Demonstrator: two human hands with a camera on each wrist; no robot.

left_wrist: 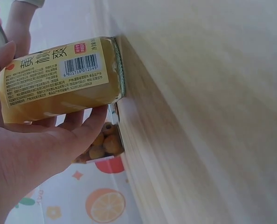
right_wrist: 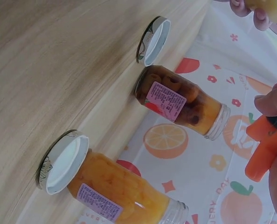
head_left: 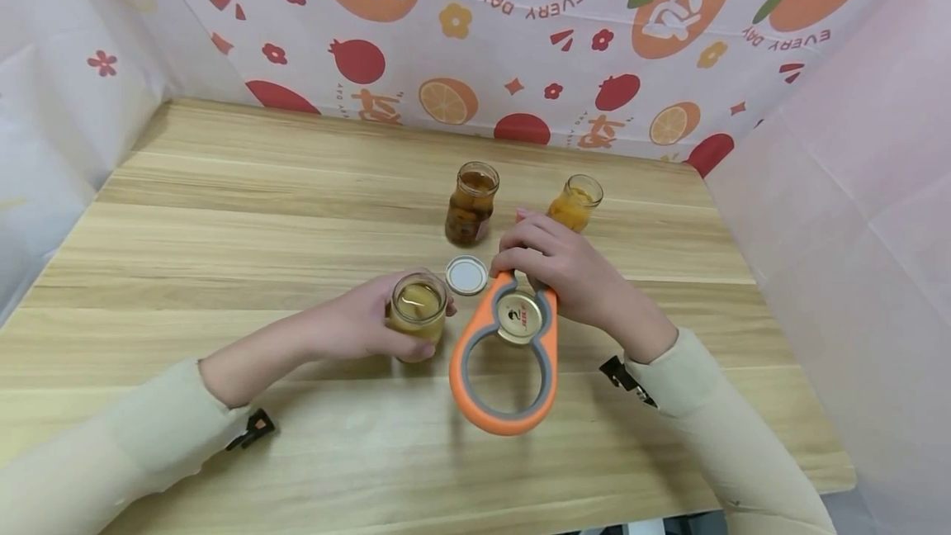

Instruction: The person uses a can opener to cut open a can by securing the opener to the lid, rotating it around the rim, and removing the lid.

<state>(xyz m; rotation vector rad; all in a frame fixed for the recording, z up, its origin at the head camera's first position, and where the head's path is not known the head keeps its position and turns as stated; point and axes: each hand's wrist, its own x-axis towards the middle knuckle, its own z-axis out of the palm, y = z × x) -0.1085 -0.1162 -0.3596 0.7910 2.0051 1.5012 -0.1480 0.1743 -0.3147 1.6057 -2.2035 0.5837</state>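
Observation:
My left hand (head_left: 371, 316) grips an open glass jar of pale yellow fruit (head_left: 418, 312), fingers and thumb around its sides. Its yellow label with a barcode shows in the left wrist view; whether its base touches the table I cannot tell. To the right, my right hand (head_left: 557, 262) holds an orange jar opener (head_left: 505, 423) with grey lining by its handles. A gold lid (head_left: 520, 318) sits in the opener's smaller ring, while the larger ring is vacant. In the right wrist view only the handle ends (right_wrist: 264, 149) and part of the hand appear.
Beyond my hands stand an uncapped jar of dark fruit (head_left: 470, 209) and an uncapped jar of orange fruit (head_left: 574, 203). A white-lined lid (head_left: 466, 275) lies between the hands. Another lid (right_wrist: 64, 161) lies beside the orange jar. Patterned cloth (head_left: 446, 48) walls the back.

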